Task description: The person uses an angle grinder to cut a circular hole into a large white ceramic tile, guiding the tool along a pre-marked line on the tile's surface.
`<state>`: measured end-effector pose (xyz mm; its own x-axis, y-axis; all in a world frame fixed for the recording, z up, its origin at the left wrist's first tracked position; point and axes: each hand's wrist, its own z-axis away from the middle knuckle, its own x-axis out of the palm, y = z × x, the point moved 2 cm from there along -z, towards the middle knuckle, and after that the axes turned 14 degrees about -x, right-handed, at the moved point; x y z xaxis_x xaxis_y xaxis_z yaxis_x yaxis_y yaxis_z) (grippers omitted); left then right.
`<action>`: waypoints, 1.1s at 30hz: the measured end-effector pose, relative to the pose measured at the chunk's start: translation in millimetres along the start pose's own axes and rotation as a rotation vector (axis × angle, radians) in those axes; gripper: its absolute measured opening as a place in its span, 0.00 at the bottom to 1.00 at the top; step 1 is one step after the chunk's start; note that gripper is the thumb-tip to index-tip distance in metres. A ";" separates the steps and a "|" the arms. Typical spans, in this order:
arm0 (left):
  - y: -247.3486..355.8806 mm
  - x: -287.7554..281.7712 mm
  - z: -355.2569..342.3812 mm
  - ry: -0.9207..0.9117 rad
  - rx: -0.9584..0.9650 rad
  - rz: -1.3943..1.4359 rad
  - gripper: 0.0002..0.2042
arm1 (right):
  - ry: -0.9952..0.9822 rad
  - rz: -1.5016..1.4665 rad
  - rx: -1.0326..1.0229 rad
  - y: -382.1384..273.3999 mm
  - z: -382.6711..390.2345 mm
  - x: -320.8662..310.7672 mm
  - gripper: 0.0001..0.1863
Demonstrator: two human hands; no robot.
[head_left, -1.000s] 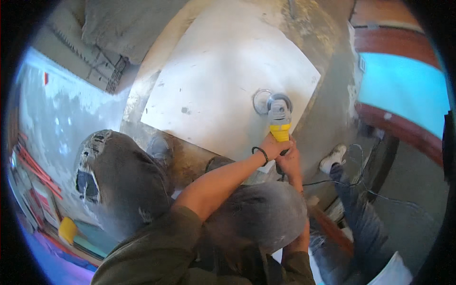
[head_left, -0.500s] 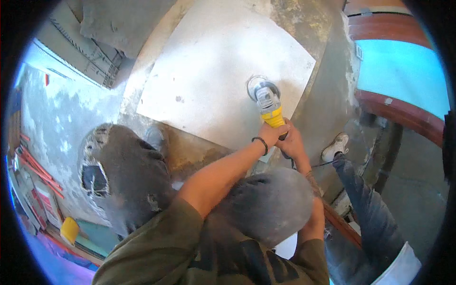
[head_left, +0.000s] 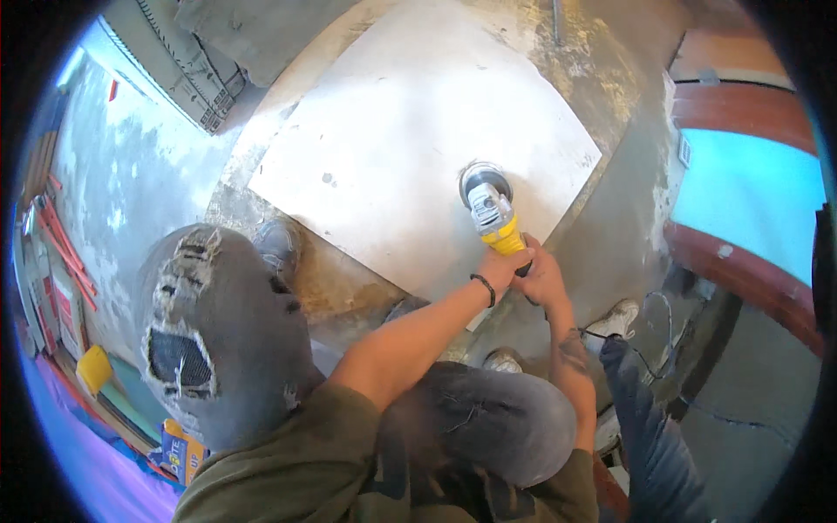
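A grey and yellow angle grinder (head_left: 493,212) rests with its round disc against a large white sheet (head_left: 366,148). My left hand (head_left: 503,266) grips the grinder's body, a black band round its wrist. Just to the right, my right hand (head_left: 539,278) is closed on the rear of the tool, where a dark cord trails off. My knees, in worn grey trousers, frame the near side of the sheet.
Another person's leg (head_left: 649,444) and white shoe reach in at lower right beside loose cable (head_left: 732,418). A cyan panel (head_left: 750,200) with reddish borders stands right. Flat packs (head_left: 174,70) lie upper left; red rods (head_left: 65,244) and a yellow object (head_left: 91,370) are left.
The grinder has moved left across the white sheet, its head now angled toward the upper left, with both hands staying on it. The view has shifted slightly.
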<state>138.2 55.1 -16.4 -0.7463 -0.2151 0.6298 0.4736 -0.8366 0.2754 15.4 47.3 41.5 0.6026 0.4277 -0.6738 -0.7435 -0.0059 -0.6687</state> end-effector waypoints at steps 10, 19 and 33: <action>-16.9 7.8 -4.7 -0.029 0.010 0.150 0.19 | -0.075 0.087 -0.049 4.5 -4.0 -10.6 0.49; -6.7 25.3 2.3 0.020 -0.046 0.189 0.18 | -0.077 0.161 -0.087 -8.9 -7.6 -31.2 0.50; -11.7 41.5 -9.5 -0.023 -0.042 0.332 0.22 | -0.181 0.184 -0.088 -17.6 -20.8 -52.5 0.47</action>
<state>97.2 51.2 -0.4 -0.5434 -0.4689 0.6964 0.6692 -0.7428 0.0220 2.9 6.2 82.1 0.3920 0.5667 -0.7247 -0.8031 -0.1735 -0.5701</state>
